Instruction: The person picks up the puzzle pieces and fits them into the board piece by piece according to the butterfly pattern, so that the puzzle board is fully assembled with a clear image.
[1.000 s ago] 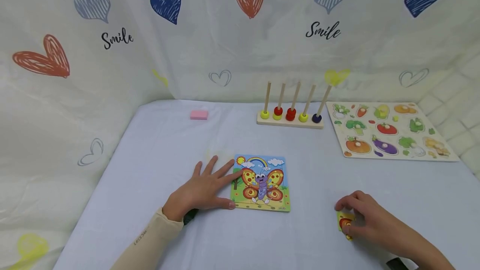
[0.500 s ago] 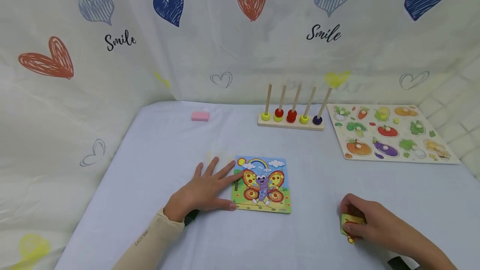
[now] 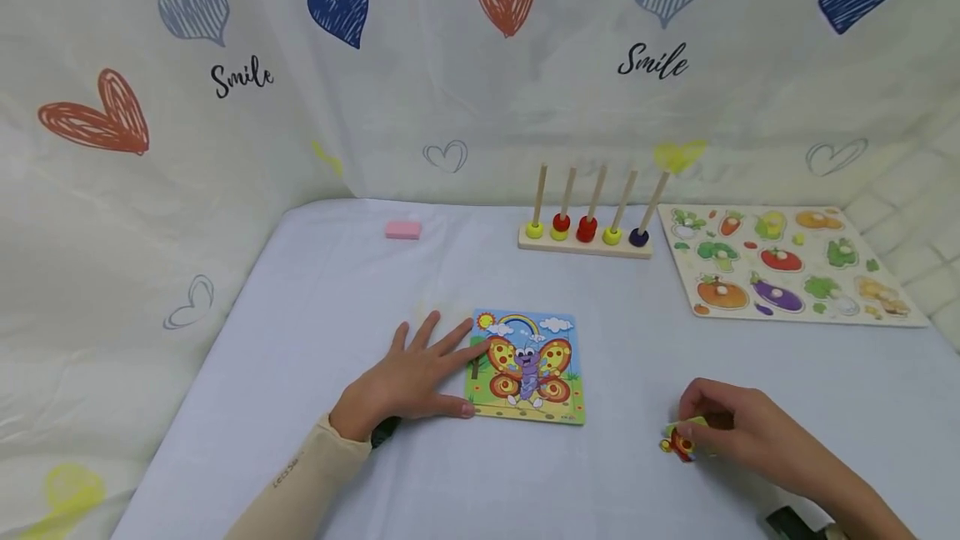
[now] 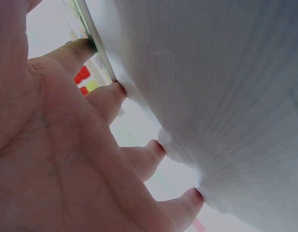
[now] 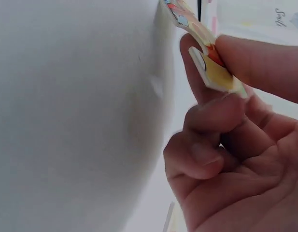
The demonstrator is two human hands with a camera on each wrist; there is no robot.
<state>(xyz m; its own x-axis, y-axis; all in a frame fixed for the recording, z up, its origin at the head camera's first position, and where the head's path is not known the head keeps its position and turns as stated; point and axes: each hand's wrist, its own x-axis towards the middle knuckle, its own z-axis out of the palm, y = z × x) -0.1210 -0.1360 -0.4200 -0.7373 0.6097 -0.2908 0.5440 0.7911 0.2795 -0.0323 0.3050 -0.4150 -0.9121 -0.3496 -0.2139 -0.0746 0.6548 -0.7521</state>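
Observation:
The square butterfly puzzle (image 3: pixel 528 365) lies flat on the white cloth. My left hand (image 3: pixel 408 383) rests at its left side, fingers spread; the index fingertip touches the picture and the thumb tip meets its lower left corner. In the left wrist view, fingertips (image 4: pixel 193 195) press the cloth and the board's edge. Well to the right of the board, my right hand (image 3: pixel 746 433) pinches a small puzzle piece (image 3: pixel 682 445) between thumb and fingers. Seen from the right wrist, that puzzle piece (image 5: pixel 217 72) has an irregular outline, and the other fingers are curled below it.
Toward the back stands a wooden peg stacker (image 3: pixel 585 247) with coloured rings. A vegetable peg puzzle board (image 3: pixel 742 307) lies at the back right. Back left is a pink block (image 3: pixel 402 230). Behind the table hangs a curtain (image 3: pixel 420 48) printed with hearts.
The piece in my right hand has been turned, its printed part now pointing left, and the fingers have shifted round it. My left hand and the board stay put.

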